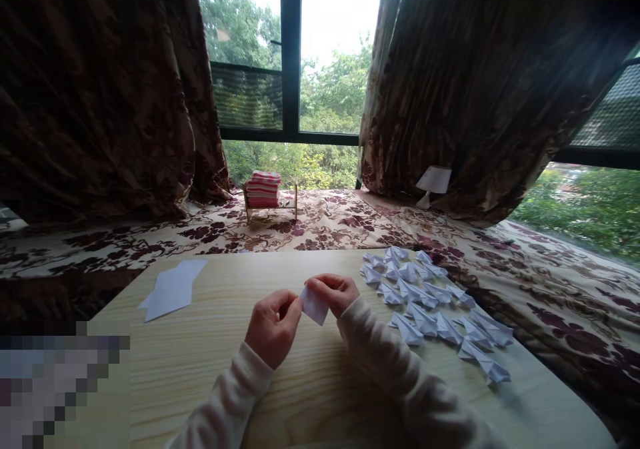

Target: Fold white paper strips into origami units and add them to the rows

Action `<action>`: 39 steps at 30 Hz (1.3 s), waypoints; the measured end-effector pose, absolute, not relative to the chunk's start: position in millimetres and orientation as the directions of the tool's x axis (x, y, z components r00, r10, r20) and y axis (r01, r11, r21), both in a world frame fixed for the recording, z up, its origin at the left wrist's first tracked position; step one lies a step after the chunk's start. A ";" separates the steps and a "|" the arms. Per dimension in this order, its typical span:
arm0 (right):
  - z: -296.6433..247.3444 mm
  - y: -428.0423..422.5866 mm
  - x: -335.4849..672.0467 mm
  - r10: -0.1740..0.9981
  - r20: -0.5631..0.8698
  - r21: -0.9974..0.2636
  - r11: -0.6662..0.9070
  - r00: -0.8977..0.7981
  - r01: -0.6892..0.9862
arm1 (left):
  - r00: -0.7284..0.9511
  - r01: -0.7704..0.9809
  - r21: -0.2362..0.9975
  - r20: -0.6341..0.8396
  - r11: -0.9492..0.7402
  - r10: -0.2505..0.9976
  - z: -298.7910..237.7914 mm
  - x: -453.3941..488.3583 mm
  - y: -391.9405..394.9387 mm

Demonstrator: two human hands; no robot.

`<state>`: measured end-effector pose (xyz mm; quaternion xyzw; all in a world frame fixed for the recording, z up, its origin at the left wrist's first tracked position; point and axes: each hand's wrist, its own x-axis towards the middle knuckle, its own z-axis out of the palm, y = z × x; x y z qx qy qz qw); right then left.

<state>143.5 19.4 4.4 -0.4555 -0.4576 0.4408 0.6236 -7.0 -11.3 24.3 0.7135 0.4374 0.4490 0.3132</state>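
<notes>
A small white piece of paper (pixel 316 308) is held up between both hands above the middle of the table. My left hand (pixel 274 326) pinches its left corner between thumb and bent fingers. On the other side, my right hand (pixel 334 292) grips the top right edge, fingers closed over it. Several folded white paper pieces (pixel 423 281) with pointed shapes lie grouped on the table to the right of my right hand. Flat white paper sheets (pixel 173 288) rest overlapping at the table's left, apart from my left hand.
The pale wooden table (pixel 225 382) stands against a ledge covered in floral cloth (pixel 330 226). On that ledge are a small rack (pixel 287 204) with folded pink striped cloths (pixel 263 189) and a little white lamp (pixel 434 179). Patterned curtains (pixel 450 69) frame the window.
</notes>
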 end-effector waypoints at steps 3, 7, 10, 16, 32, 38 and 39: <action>8.7 21.3 151.6 0.943 0.171 -0.968 0.215 0.287 -0.128 | 0.094 0.318 0.864 0.380 -0.390 0.920 20.4 -8.1 -10.4; 2.4 15.2 140.1 0.963 0.190 -0.977 0.204 0.191 -0.057 | 0.066 0.245 0.895 0.368 -0.373 0.927 16.6 -5.5 -10.8; -3.7 9.5 127.9 0.960 0.257 -0.957 0.269 0.114 -0.106 | 0.141 0.181 0.932 0.291 -0.313 0.946 15.8 -3.6 -11.0; -4.7 2.3 131.4 0.956 0.284 -0.959 0.284 -0.076 -0.007 | 0.201 0.129 0.949 0.261 -0.289 0.944 17.7 -8.3 -7.7; 7.0 1.2 133.7 0.947 0.313 -0.948 0.315 0.069 -0.032 | 0.217 0.049 0.976 0.195 -0.210 0.956 15.3 -6.7 -7.9; 4.4 -0.2 123.5 0.939 0.323 -0.944 0.329 0.115 -0.034 | 0.195 0.092 0.954 0.265 -0.287 0.944 16.2 -3.1 -11.9; 2.7 1.1 121.4 0.935 0.329 -0.942 0.334 0.136 -0.021 | 0.164 0.126 0.941 0.293 -0.315 0.942 16.1 -2.8 -13.2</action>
